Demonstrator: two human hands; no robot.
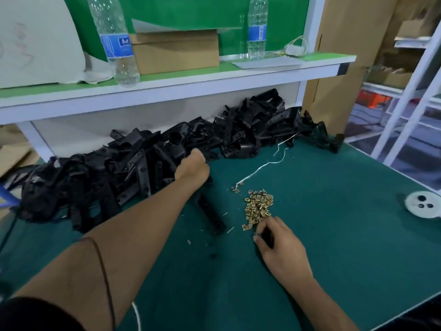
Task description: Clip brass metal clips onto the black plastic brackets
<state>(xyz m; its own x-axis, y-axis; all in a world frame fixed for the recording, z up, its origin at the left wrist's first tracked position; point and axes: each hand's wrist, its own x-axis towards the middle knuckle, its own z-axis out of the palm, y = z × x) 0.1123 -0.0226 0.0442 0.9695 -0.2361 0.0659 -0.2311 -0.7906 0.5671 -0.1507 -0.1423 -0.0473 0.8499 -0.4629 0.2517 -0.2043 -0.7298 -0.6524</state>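
A worker's left hand (192, 167) reaches into a long heap of brackets (148, 158) banked against the far wall of a green bench (334, 235), while the right hand (278, 242) works at the near edge of a small mound of clips (259, 207) in the middle of the mat. The left hand's fingers are buried among the black parts, so whether they have closed on a bracket cannot be told. The right hand's fingertips (260, 231) are drawn together, pinched low over the mat just beside a stray clip; whether one is actually between them is too small to see.

The job looks to be at a pick-up stage, with most of it ahead: no bracket in view visibly carries a brass clip, and no separate stack of finished pieces shows. One bracket (210, 213) lies alone on the mat between the forearm and the clips, near the worker.

The brackets are matte black, narrow strips with punched holes, tangled at every angle. The clips are tiny, shiny, squarish folded pieces, loosely piled with a few scattered at the far-left fringe near a white string (262, 166).
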